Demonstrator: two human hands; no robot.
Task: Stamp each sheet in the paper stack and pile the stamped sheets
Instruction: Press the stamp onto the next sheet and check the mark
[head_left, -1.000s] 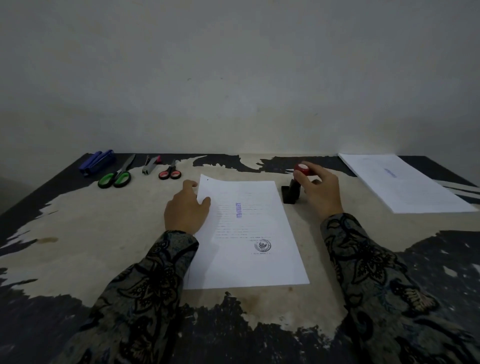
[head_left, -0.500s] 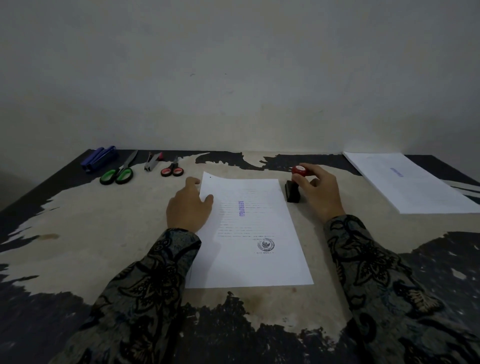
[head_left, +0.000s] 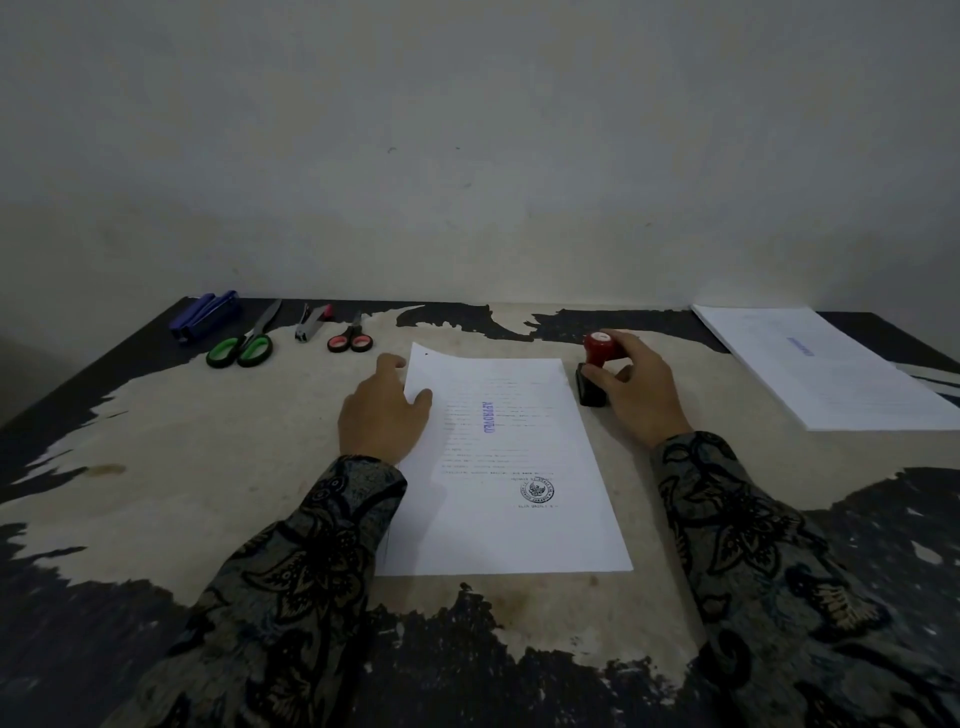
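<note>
A white printed sheet (head_left: 509, 467) lies in the middle of the table, with a blue "APPROVED" mark and a round black seal on it. My left hand (head_left: 382, 415) holds its upper left edge: the thumb is on top, the fingers are behind the slightly raised corner. My right hand (head_left: 636, 389) grips a stamp (head_left: 595, 366) with a red knob and black base. The stamp stands on the table just right of the sheet. A pile of white sheets (head_left: 831, 374), its top one marked in blue, lies at the back right.
Along the back left lie a blue stapler (head_left: 205, 316), green-handled scissors (head_left: 244, 345), a staple remover (head_left: 310, 322) and small red-handled scissors (head_left: 351, 340). The worn table (head_left: 182, 467) stands against a plain wall. Patterned sleeves cover both of my forearms.
</note>
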